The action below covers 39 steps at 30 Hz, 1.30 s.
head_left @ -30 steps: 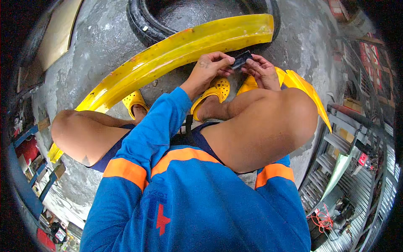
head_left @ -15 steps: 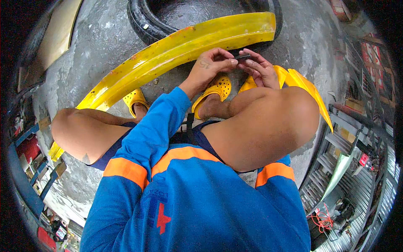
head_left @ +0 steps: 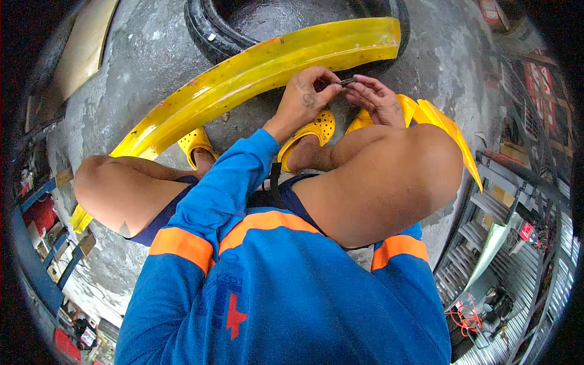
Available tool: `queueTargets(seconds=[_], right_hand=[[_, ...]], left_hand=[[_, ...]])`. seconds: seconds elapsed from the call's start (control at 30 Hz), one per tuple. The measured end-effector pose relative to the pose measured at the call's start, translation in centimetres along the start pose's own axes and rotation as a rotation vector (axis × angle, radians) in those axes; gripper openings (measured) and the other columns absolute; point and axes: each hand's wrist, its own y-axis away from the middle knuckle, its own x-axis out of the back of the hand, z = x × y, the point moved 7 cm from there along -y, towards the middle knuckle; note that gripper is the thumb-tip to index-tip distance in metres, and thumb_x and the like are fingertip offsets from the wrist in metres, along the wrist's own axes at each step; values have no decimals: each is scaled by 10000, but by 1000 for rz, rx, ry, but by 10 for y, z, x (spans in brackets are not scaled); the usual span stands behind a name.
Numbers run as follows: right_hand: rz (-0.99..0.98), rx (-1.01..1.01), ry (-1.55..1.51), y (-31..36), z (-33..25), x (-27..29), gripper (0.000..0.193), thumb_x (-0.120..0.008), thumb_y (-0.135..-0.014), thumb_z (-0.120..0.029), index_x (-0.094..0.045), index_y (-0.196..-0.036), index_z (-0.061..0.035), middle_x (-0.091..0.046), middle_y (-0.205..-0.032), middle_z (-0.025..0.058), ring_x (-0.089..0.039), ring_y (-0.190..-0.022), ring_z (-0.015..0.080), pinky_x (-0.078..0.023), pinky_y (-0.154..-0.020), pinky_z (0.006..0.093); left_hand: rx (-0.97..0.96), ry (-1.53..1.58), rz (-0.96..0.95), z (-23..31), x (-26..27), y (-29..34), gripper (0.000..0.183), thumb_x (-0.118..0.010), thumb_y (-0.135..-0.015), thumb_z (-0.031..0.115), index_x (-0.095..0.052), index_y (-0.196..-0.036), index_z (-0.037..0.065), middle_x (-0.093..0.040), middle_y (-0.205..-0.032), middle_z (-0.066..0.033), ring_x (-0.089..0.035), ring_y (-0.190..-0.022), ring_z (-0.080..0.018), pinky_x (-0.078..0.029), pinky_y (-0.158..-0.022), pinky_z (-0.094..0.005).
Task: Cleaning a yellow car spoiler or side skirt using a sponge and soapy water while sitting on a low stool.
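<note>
A small dark, narrow piece (head_left: 346, 81) is held between my hands; its kind cannot be made out. My left hand (head_left: 306, 95) pinches its near end with thumb and forefinger. My right hand (head_left: 378, 102) has its bent fingertips on the other end, and its wrist is hidden behind my right knee. Just beyond the hands lies a long curved yellow panel (head_left: 255, 68), glossy and marked with small dark spots. Its right part rests over a black tire (head_left: 213, 30) on the floor.
Below my hands is a yellow clog (head_left: 317, 129) on my foot, with another clog (head_left: 196, 143) further left. A second yellow panel (head_left: 447, 125) stands beside my right knee. Metal racks (head_left: 480, 231) with orange cable (head_left: 467, 319) line the right; a wooden board (head_left: 85, 52) leans at upper left.
The small dark piece has turned and now shows a thinner side. My left hand has rolled slightly, and my right fingers have curled closer around the piece.
</note>
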Motion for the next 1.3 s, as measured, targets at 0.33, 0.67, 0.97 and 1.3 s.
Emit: queueTargets(seconds=[0.33, 0.67, 0.97, 1.3], right_hand=[[39, -128, -109, -3, 16, 13, 174, -700, -963, -105, -661, -1099, -3, -710, -1059, 99, -708, -969, 198, -614, -911, 378], [1, -163, -68, 0, 12, 3, 192, -712, -950, -85, -646, -1109, 0, -711, -1027, 96, -702, -954, 191, -586, -905, 330], [6, -173, -32, -1, 16, 3, 267, -754, -907, -51, -632, -1141, -15, -727, -1048, 104, -705, -981, 166, -568, -887, 288], [6, -163, -43, -4, 18, 13, 305, -745, -900, -20, -615, -1175, -18, -731, -1019, 93, -710, -928, 161, -572, -865, 276]], left_hand=[[93, 140, -64, 0, -7, 3, 279, -828, -825, 243, -740, -971, 22, -734, -896, -84, -681, -814, -161, -546, -748, -289], [90, -52, -108, -8, -4, -3, 281, -799, -854, 291, -759, -942, 26, -746, -900, -64, -679, -812, -131, -533, -790, -295], [221, 132, -146, -20, -9, 0, 307, -804, -849, 317, -759, -965, 37, -739, -888, -35, -678, -832, -153, -527, -827, -294], [264, 193, -201, -20, -7, -2, 269, -809, -849, 228, -738, -1004, 20, -735, -947, -64, -669, -889, -129, -537, -811, -275]])
